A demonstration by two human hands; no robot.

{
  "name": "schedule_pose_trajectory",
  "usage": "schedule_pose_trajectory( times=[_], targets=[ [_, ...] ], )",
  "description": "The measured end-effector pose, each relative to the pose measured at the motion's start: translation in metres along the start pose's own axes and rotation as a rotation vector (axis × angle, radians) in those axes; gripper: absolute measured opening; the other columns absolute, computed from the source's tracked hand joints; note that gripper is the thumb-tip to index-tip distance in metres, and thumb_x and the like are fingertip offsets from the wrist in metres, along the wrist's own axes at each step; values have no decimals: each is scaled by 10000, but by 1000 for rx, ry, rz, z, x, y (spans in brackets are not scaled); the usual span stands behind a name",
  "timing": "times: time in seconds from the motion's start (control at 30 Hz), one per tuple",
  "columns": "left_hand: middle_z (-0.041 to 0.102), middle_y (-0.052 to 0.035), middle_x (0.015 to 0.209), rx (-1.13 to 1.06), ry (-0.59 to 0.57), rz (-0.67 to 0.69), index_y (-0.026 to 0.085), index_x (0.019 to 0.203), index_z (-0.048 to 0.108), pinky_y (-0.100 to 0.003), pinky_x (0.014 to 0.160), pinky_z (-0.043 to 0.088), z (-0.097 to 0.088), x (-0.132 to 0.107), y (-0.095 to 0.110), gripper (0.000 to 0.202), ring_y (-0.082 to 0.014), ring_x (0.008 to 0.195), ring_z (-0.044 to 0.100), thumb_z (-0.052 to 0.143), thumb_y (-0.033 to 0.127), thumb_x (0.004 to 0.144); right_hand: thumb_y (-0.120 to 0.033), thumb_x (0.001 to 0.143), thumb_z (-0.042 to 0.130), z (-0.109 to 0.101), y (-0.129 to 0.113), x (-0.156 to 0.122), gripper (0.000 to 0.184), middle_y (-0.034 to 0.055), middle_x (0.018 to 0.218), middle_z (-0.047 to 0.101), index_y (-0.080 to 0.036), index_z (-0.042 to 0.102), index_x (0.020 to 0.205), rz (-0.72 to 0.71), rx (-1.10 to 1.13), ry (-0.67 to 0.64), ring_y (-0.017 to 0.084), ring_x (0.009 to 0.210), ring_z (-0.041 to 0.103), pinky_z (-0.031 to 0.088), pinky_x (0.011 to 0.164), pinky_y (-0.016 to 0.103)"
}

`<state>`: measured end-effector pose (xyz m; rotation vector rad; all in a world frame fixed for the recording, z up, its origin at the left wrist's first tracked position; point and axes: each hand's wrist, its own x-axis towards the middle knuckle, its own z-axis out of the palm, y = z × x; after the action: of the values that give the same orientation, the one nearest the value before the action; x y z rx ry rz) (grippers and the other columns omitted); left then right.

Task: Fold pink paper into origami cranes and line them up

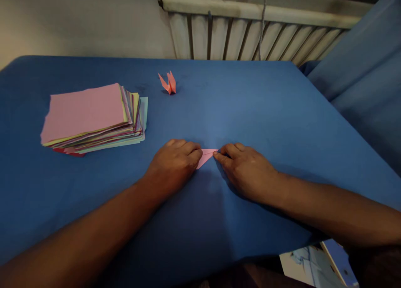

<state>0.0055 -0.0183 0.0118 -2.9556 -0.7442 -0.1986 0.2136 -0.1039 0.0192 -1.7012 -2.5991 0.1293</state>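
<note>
A small piece of folded pink paper [206,156] lies on the blue table between my two hands. My left hand [178,160] covers its left part, with the fingers curled and the thumb pressing down on it. At the pointed right end, the thumb and fingertips of my right hand [247,166] pinch the tip. The paper narrows toward the right and shows a crease along its length. How far it reaches beneath my left hand is hidden.
A thick stack of coloured paper [86,112], pink on top, sits at the left. Farther back stands a folded orange-pink paper figure [169,84]. Behind the blue table [250,95] is a radiator [216,33], with a blue curtain [363,66] at the right.
</note>
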Motion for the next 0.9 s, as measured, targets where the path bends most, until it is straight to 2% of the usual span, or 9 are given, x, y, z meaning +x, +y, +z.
schedule_pose_trajectory(
  times=[0.23, 0.3, 0.37, 0.43, 0.57, 0.7, 0.77, 0.9],
  targets=[
    [724, -89, 1090, 9, -32, 14, 155, 1043, 694, -401, 821, 456, -4, -4, 2, 242, -240, 909, 645, 464, 182, 972, -147, 956, 411, 1, -6, -1, 380, 146, 1159, 654, -133, 630, 1266, 22, 11, 36, 270, 987, 572, 474, 851, 412],
    [724, -94, 1089, 8, -32, 21, 153, 1073, 692, -404, 822, 457, -4, -5, 1, 258, -241, 907, 646, 455, 195, 981, -208, 972, 426, 4, -10, 1, 398, 158, 1294, 610, -154, 586, 1333, 33, 28, 95, 297, 1123, 551, 464, 912, 441],
    [725, -100, 1069, -1, -30, 30, 149, 1089, 693, -406, 813, 458, -3, -5, 1, 270, -241, 892, 646, 450, 203, 984, -297, 984, 447, 9, -12, 2, 461, 169, 1466, 494, -174, 506, 1425, 29, 26, 139, 337, 1301, 456, 423, 994, 498],
    [724, -103, 1073, -7, -34, 29, 144, 1103, 692, -410, 812, 458, -2, -6, 1, 272, -247, 896, 647, 456, 201, 980, -369, 983, 462, 12, -14, 1, 516, 177, 1556, 393, -164, 472, 1457, 32, 6, 133, 364, 1407, 350, 363, 1059, 553],
    [718, -110, 1129, 8, -35, 30, 133, 1128, 687, -413, 815, 452, -2, -7, 2, 269, -262, 919, 648, 479, 187, 966, -425, 976, 465, 10, -13, -2, 552, 217, 1553, 391, -67, 531, 1392, 85, -54, 75, 388, 1440, 313, 310, 1094, 609],
    [710, -117, 1156, 11, -25, 40, 134, 1152, 681, -408, 831, 448, -2, -9, 2, 282, -258, 937, 646, 477, 152, 957, -435, 959, 498, 6, -10, -3, 554, 269, 1517, 420, -36, 573, 1336, 164, -86, 62, 416, 1424, 345, 312, 1090, 620],
    [706, -122, 1163, 9, -32, 36, 134, 1161, 677, -408, 826, 452, -2, -9, 2, 290, -255, 930, 646, 468, 154, 960, -420, 959, 503, 7, -10, -1, 572, 260, 1540, 391, -43, 526, 1389, 169, -81, 85, 408, 1426, 348, 309, 1100, 607],
    [696, -133, 1185, -6, -66, 27, 130, 1179, 668, -412, 837, 463, -2, -10, 4, 313, -261, 962, 644, 444, 158, 962, -422, 989, 449, 11, -12, 2, 607, 176, 1604, 321, -113, 390, 1508, 75, -39, 97, 361, 1451, 320, 312, 1117, 573]
  ],
)
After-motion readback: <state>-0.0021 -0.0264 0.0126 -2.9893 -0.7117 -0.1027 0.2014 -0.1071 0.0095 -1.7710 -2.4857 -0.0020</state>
